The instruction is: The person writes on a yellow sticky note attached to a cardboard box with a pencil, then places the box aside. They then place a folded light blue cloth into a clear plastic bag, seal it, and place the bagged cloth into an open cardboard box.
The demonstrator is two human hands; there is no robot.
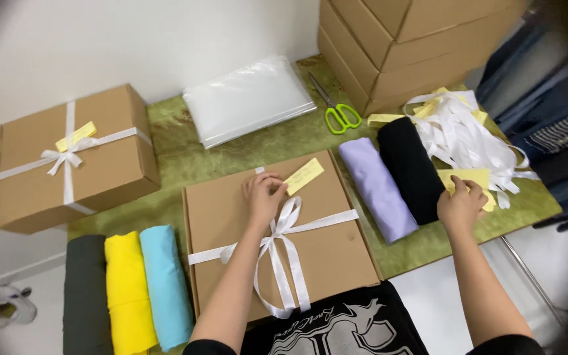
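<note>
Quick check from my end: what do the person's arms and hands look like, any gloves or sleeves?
Both arms are bare from the upper arm down. Short black sleeves show at the bottom edge of the picture. The left hand and the right hand wear no gloves; no rings, watch or bracelet are visible.

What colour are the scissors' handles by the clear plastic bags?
Bright green handles, seen clearly in the head view.

Green-handled scissors (341, 113) beside clear bags (248, 98); tied box (73, 158) far left; yellow roll (128, 292), blue roll (165, 283) below.
</note>
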